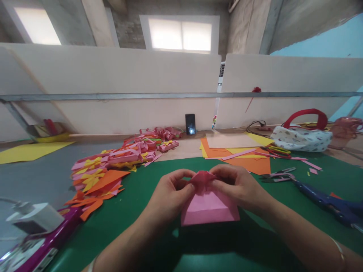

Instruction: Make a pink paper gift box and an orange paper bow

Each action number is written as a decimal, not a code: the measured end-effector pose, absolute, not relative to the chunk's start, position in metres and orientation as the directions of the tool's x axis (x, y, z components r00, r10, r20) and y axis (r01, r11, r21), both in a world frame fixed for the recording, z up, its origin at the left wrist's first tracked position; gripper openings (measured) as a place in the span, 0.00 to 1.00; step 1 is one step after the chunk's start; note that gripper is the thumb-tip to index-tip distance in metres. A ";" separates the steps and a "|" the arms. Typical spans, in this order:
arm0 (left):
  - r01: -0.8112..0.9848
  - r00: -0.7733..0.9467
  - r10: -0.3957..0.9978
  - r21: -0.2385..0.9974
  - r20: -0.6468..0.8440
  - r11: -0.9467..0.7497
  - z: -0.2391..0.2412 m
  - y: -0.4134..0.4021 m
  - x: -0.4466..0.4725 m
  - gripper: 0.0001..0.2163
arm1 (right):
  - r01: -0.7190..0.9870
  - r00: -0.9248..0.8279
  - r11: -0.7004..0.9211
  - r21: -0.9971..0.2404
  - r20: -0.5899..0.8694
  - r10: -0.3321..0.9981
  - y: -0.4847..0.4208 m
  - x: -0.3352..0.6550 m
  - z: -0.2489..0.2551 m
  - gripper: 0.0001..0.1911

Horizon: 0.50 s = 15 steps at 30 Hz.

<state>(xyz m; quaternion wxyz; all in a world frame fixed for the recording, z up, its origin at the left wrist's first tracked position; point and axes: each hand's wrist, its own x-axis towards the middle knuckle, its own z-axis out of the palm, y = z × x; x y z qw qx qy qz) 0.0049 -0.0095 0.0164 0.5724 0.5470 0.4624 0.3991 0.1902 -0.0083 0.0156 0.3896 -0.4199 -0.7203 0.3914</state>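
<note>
A folded sheet of pink paper (211,209) is held above the green mat (136,211), its flat part hanging toward me. My left hand (174,190) pinches the gathered upper left of it between thumb and fingers. At the upper right, my right hand (236,185) grips the same paper with thumb and fingers. Between the two thumbs the paper bunches into a raised, darker pink fold. Fingertips behind the fold are partly hidden.
Left lies a pile of pink, orange and yellow paper pieces (113,158). Ahead are coloured sheets (232,141) and a phone (190,124). To the right are scissors (279,175), a blue glue gun (326,198) and a fabric basket (300,138). A purple power strip with a white charger (36,219) is near left.
</note>
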 end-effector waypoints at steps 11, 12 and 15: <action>-0.065 0.262 0.958 0.988 -0.118 0.140 0.025 -0.017 0.002 0.05 | -0.001 -0.362 0.036 -0.999 0.034 0.932 -0.005 0.195 0.018 0.12; -0.068 0.262 0.955 0.985 -0.137 0.160 0.025 -0.018 0.002 0.05 | 0.017 -0.363 0.047 -0.999 0.038 0.931 -0.005 0.196 0.019 0.13; -0.059 0.237 0.954 0.978 -0.181 0.200 0.023 -0.017 0.003 0.03 | 0.117 -0.396 0.160 -0.980 0.102 0.912 -0.008 0.198 0.021 0.13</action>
